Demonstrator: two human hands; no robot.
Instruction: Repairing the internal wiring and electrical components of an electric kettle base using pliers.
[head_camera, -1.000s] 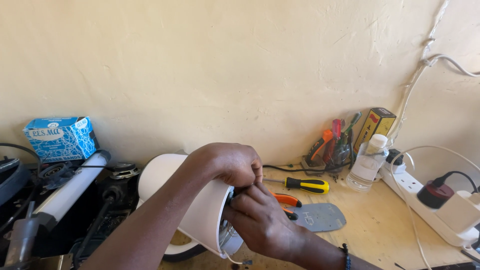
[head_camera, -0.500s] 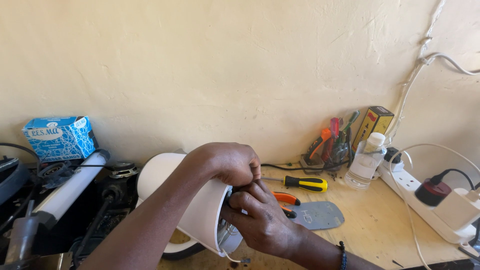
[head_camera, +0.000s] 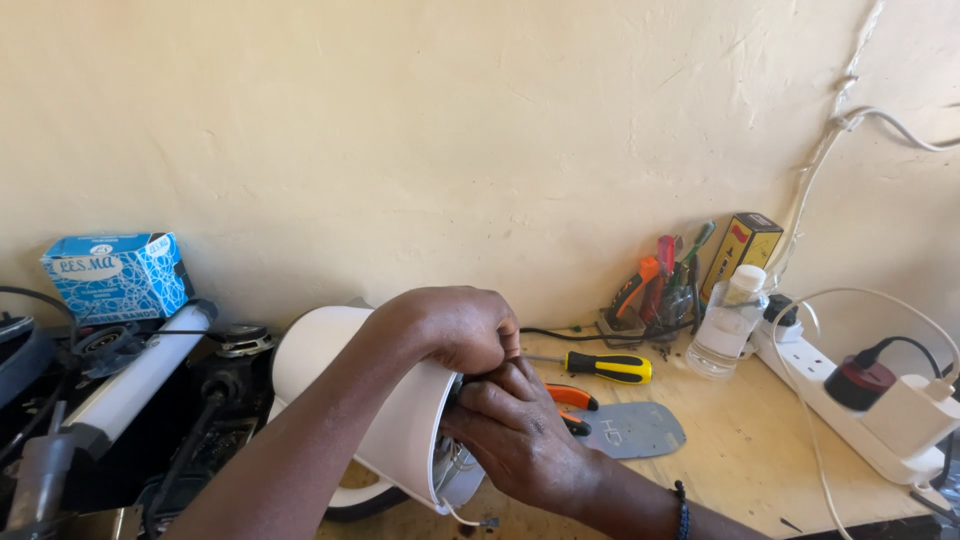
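Note:
A white rounded appliance body (head_camera: 345, 385), like a kettle lying on its side, rests on the wooden bench (head_camera: 760, 460) with its open base turned to the right. My left hand (head_camera: 450, 325) curls over its top edge and grips it. My right hand (head_camera: 515, 435) is at the open base, fingers closed on a small part inside that I cannot make out. A thin white wire (head_camera: 465, 518) hangs from the base.
A yellow-and-black screwdriver (head_camera: 605, 367), orange pliers (head_camera: 570, 398) and a grey flat plate (head_camera: 635, 430) lie just right of my hands. Behind stand a tool holder (head_camera: 660, 285), a clear bottle (head_camera: 725, 325) and a white power strip (head_camera: 850, 415). Left: a blue box (head_camera: 115, 275), a white tube (head_camera: 140, 380).
Both hands stay on the white appliance; the right hand has shifted slightly at its open base. Nothing else moved.

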